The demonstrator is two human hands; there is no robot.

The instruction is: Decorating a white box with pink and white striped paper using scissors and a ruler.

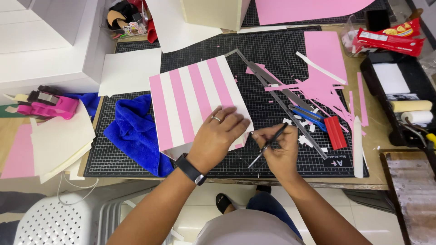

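My left hand [221, 134] lies flat, fingers together, pressing down the near right corner of a pink-and-white striped board [190, 97] on the black cutting mat [268, 50]. A ring and a dark wristband show on that hand and arm. My right hand [281, 149] grips a thin black craft knife [268, 145], its tip close to the board's right edge beside my left fingers. A metal ruler [272, 86] lies diagonally just beyond my right hand.
A blue cloth [136, 131] lies left of the board. Pink paper strips [322, 90], a red scraper [335, 132] and blue-handled scissors [309, 115] litter the right. A black tray with rollers [408, 95] sits far right; a pink tape dispenser [47, 105] far left.
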